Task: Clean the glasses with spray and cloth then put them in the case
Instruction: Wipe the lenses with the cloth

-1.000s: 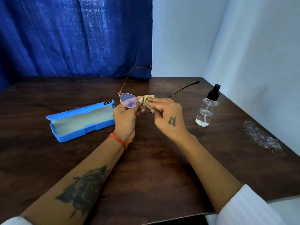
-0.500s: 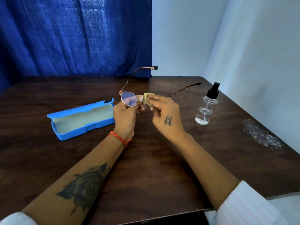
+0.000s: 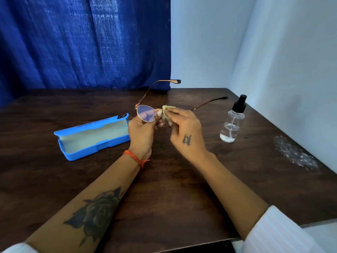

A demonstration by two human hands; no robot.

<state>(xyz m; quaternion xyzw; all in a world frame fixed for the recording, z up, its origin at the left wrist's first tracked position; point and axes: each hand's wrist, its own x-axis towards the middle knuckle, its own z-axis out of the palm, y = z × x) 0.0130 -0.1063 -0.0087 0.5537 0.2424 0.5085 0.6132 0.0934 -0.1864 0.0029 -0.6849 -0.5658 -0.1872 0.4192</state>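
Thin gold-framed glasses (image 3: 146,114) are held above the table with both temples unfolded and pointing away from me. My left hand (image 3: 142,133) pinches the frame near the bridge, below the left lens. My right hand (image 3: 184,131) presses a small beige cloth (image 3: 166,112) around the right lens, which the cloth and fingers mostly hide. An open blue case (image 3: 91,137) with a pale lining lies on the table to the left. A clear spray bottle (image 3: 232,123) with a black pump top stands upright to the right.
The dark wooden table (image 3: 173,189) ends at a wall on the right and a blue curtain (image 3: 82,42) at the back. A crumpled clear plastic wrapper (image 3: 295,154) lies near the right edge.
The glasses have tilted slightly, lifting the left temple higher. My right hand has shifted a little on the cloth over the right lens. Case and bottle have not moved.
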